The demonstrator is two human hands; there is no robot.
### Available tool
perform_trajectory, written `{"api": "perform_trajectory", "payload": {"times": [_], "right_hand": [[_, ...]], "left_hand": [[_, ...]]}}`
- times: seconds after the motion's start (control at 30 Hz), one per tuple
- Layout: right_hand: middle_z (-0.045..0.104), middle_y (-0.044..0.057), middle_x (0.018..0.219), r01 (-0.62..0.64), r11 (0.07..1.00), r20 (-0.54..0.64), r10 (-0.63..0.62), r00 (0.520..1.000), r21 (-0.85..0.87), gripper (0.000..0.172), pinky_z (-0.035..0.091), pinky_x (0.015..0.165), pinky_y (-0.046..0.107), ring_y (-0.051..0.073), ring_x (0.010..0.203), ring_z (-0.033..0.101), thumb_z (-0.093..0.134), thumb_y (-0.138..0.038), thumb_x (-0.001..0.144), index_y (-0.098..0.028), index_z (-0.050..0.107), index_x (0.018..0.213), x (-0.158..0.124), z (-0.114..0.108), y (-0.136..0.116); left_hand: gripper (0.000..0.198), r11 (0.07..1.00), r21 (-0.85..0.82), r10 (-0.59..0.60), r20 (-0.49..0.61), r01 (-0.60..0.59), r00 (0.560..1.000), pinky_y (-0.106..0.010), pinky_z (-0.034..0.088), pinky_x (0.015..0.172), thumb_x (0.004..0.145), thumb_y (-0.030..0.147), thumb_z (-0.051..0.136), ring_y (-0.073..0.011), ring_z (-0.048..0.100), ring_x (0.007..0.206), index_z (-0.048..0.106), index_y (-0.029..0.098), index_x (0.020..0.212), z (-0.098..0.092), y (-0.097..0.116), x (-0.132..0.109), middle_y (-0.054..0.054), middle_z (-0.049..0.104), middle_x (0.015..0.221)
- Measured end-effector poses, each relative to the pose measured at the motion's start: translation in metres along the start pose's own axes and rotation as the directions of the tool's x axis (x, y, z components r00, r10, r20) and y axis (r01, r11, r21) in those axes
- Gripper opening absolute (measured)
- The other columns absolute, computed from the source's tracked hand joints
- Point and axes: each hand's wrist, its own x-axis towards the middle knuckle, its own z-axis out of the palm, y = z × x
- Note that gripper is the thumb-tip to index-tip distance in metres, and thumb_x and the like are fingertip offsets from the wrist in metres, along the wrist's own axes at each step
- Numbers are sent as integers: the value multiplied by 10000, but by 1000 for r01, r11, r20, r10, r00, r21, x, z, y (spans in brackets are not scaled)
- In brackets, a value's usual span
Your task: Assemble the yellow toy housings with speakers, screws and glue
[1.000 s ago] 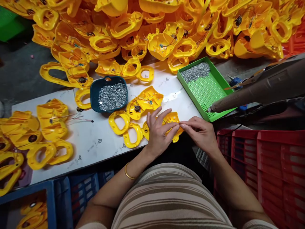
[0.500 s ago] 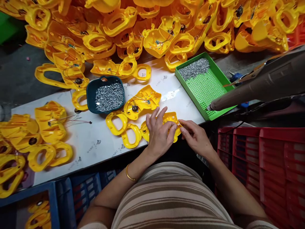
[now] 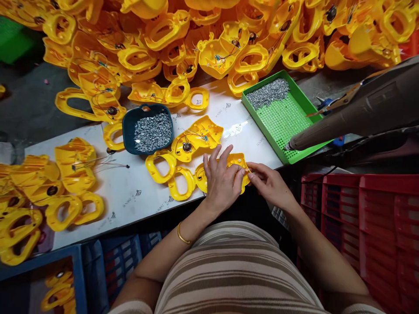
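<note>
A yellow plastic shell half [image 3: 240, 158] with a loop handle lies at the table's front edge, partly covered by my hands. My left hand [image 3: 223, 185] is over its middle, with thumb and index finger pinched together and the other fingers raised. What sits in that pinch is too small to make out. At the shell's right end, my right hand [image 3: 270, 185] grips the rim between thumb and fingers. Just behind lies another yellow shell half [image 3: 212, 131] with thin wires, a small green circuit board and a round dark speaker [image 3: 187, 147].
A dark blue tray [image 3: 123, 137] of small metal screws stands left of centre. Behind my right hand is a green perforated tray [image 3: 266, 120] with more screws, a grey-brown arm [image 3: 353, 111] reaching over it. Yellow shells [image 3: 225, 52] pile at the back; a red crate [image 3: 376, 218] stands right.
The view has shifted slightly. My hands stay at the same shell, with the left thumb and index finger still pinched and the right hand still at its right end.
</note>
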Motion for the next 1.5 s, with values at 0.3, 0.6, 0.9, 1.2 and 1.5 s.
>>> {"api": "perform_trajectory", "payload": {"times": [0.3, 0.6, 0.9, 1.2, 1.5], "right_hand": [[661, 60, 942, -156, 956, 260, 89, 962, 248, 472, 487, 459, 180, 104, 638, 598, 593, -509, 863, -166, 569, 1186, -2, 10, -12], [639, 25, 831, -194, 934, 322, 92, 942, 301, 437, 494, 544, 215, 100, 616, 572, 677, -510, 807, -184, 570, 1078, -15, 34, -22], [542, -28, 689, -158, 974, 482, 60, 874, 166, 424, 420, 526, 206, 99, 580, 498, 611, -501, 872, -192, 523, 1149, 1, 33, -31], [656, 55, 867, -140, 990, 506, 113, 855, 14, 517, 476, 524, 254, 133, 604, 565, 558, -573, 866, -163, 571, 1181, 41, 28, -28], [660, 66, 851, 382, 545, 132, -441, 888, -746, 210, 411, 656, 313, 221, 841, 600, 591, -346, 901, -232, 756, 962, 112, 46, -116]], "left_hand": [[179, 998, -60, 14, -79, -19, 997, -549, 201, 1137, 926, 263, 532, -268, 421, 1291, 681, 212, 840, -13, -3, -27, -86, 565, 1312], [137, 985, -46, 162, -53, -165, 985, -420, 425, 890, 906, 305, 603, -248, 548, 1092, 732, 261, 902, -49, -26, -46, -60, 636, 1254], [366, 893, -64, 447, 11, -445, 895, -280, 477, 718, 942, 443, 522, -162, 615, 785, 608, 176, 1179, -65, -59, -21, -53, 728, 1007], [373, 874, 143, 473, -39, -463, 880, -327, 442, 735, 952, 479, 478, -208, 586, 886, 659, 167, 1047, -41, -81, 7, -65, 724, 1005], [431, 893, 160, 445, -181, -420, 877, -372, 445, 877, 877, 540, 588, -245, 549, 1071, 665, 201, 1133, -56, -97, -2, -70, 677, 1212]]}}
